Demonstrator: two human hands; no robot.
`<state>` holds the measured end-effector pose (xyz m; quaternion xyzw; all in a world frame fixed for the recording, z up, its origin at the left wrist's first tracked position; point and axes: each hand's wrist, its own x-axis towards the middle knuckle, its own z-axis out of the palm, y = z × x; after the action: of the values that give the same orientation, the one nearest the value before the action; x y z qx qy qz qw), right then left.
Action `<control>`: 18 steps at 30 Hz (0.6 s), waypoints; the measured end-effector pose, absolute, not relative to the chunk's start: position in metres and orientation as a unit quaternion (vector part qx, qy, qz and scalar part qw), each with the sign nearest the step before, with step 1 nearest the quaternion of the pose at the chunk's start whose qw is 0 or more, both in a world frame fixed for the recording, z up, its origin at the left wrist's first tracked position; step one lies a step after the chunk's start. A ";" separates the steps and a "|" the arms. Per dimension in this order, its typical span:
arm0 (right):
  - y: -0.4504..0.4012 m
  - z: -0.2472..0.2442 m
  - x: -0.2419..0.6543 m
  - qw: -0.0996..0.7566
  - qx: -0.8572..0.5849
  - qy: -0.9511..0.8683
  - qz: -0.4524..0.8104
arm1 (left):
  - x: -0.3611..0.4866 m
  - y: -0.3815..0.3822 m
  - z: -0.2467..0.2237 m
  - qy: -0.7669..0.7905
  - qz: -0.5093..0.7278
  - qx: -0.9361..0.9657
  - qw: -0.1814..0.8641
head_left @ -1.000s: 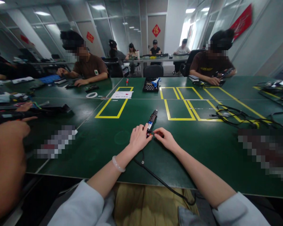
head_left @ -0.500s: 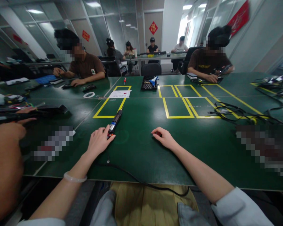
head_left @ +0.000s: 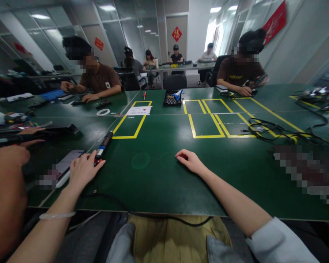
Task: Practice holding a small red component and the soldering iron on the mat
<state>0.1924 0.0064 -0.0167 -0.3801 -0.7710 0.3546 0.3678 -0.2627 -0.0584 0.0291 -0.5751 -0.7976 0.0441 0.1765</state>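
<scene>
My left hand (head_left: 83, 168) is closed around the rear of an electric screwdriver (head_left: 102, 149), a dark slim tool with a blue band and some orange near my thumb. It lies at the left of the green table (head_left: 153, 190), its front end pointing away from me. A black cord (head_left: 117, 201) runs from beneath my left wrist along the near edge of the table. My right hand (head_left: 190, 160) rests on the table right of centre, fingers curled inward, and whatever they may hold is hidden.
Yellow tape outlines (head_left: 207, 137) mark the table beyond my hands. A black tray of bits (head_left: 172, 99), a white paper (head_left: 139, 110) and a tape roll (head_left: 103, 112) lie farther back. Black cables (head_left: 279, 129) are at right. A co-worker's arm (head_left: 7, 179) reaches in at left.
My left hand has moved left with the electric screwdriver, and the cord has shifted left with it. My right hand has stayed in place.
</scene>
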 end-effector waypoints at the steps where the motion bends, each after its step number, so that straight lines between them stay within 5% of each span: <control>1: 0.006 -0.017 0.192 0.368 -0.380 -0.771 0.356 | -0.260 -0.061 0.030 -0.796 0.032 -0.575 0.187; 11: 0.007 -0.015 0.191 0.373 -0.381 -0.752 0.387 | -0.227 -0.061 0.045 -0.801 -0.061 -0.579 0.141; 18: 0.008 -0.016 0.191 0.374 -0.372 -0.726 0.442 | -0.128 -0.022 0.040 -0.638 -0.336 -0.616 -0.316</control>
<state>0.1908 0.0080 -0.0163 -0.3721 -0.7257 0.4420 0.3737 -0.1276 -0.0223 0.0402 -0.6164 -0.6378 -0.3363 -0.3164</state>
